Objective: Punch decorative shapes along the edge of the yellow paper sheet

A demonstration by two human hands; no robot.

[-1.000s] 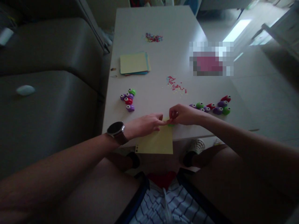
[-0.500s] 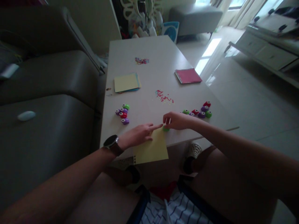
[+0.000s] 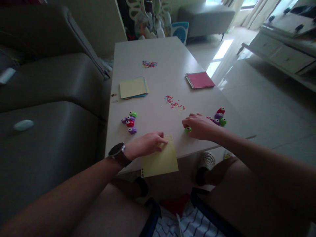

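The yellow paper is poking over the edge of the table, and the left hand is resting on it; I'm not seeing whether it's pinching. Just now the right hand is moving away, clutching the green eye punch, so the paper's far corner is sitting free. Farther off, paper bits are lying, then a pink notebook.

A sofa stands beside the table, a white oval object on its seat. Farther off stand a bench and a cabinet.
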